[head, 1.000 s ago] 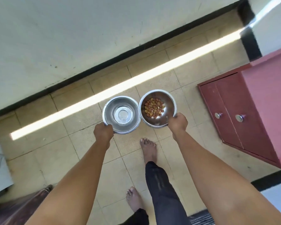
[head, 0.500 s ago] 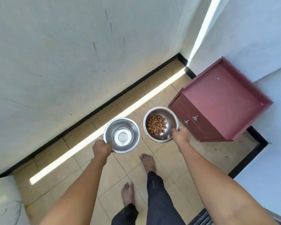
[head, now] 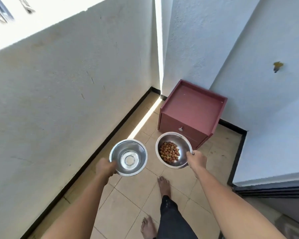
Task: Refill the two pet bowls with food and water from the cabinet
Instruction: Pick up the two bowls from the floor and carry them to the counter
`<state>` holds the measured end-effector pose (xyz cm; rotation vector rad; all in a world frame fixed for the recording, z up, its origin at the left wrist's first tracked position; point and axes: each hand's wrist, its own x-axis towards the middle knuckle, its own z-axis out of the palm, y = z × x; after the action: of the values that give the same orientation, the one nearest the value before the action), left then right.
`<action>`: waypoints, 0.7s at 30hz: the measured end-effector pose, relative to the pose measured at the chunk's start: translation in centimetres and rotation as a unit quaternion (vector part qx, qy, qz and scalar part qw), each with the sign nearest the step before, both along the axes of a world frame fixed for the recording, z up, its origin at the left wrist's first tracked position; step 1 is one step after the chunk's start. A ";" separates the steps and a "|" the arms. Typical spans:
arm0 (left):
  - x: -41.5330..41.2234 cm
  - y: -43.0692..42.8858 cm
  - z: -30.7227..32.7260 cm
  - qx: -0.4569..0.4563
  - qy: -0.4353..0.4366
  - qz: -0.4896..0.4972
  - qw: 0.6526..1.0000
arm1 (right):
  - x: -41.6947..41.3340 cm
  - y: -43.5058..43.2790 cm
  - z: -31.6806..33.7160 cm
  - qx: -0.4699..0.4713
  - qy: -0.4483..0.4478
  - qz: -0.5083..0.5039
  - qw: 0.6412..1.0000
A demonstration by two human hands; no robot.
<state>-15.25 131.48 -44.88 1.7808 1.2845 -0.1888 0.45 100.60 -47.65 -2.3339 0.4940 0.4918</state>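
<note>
Pet bowls: two steel bowls, both held up over the tiled floor (head: 133, 202), one per hand, side by side w/ a gap between, not touching.
L hand: left hand (head: 105, 168) closed on near-left rim of the water bowl (head: 128, 157); thumb side over the rim, fingers hidden under it. Bowl looks level; clear water in the bottom, shallow as far as I can tell.
R hand: right hand (head: 197, 158) closed on near-right rim of the food bowl (head: 174, 150); thumb tip over the edge, rest underneath. Brown kibble (head: 169, 151) heaped in the middle, approx. a third of the bowl floor covered.
Arms: both stretched fwd and down, nearly straight, forearms converging twd the bowls; wrists about level w/ each other.
Key relation: red cabinet (head: 192, 111) sits ahead and to the right in the corner, door knob (head: 180, 129) just beyond the food bowl's far rim in this view. R hand is the nearer one to it; L hand nearer the left wall (head: 59, 94).
Cabinet state: doors look shut, top bare.
Feet: bare, one foot (head: 164, 185) fwd below the bowls, facing the corner.
Stage (my read): both bowls appear filled, so what's left is setting them down.
Next move needs: lowering both flat, esp. the water side; tilt = spill.
</note>
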 end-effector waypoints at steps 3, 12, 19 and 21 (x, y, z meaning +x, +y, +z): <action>-0.2 -1.7 2.0 -0.003 -0.003 -0.045 0.999 | -2.6 -3.2 2.1 -0.004 -0.011 -0.029 1.000; 1.8 -9.9 5.9 0.001 -0.015 -0.195 0.981 | -9.0 -14.9 7.0 -0.002 -0.032 -0.140 0.990; 3.4 -20.0 7.9 -0.002 -0.034 -0.296 0.955 | -13.3 -25.2 7.9 -0.006 -0.045 -0.215 0.976; 3.9 -22.9 8.3 0.001 -0.029 -0.322 0.946 | -14.6 -28.5 7.9 -0.008 -0.050 -0.234 0.971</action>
<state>-11.38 108.54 -36.63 2.1385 0.6197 -0.4924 -14.12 72.11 -39.77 -2.1438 0.9677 0.1439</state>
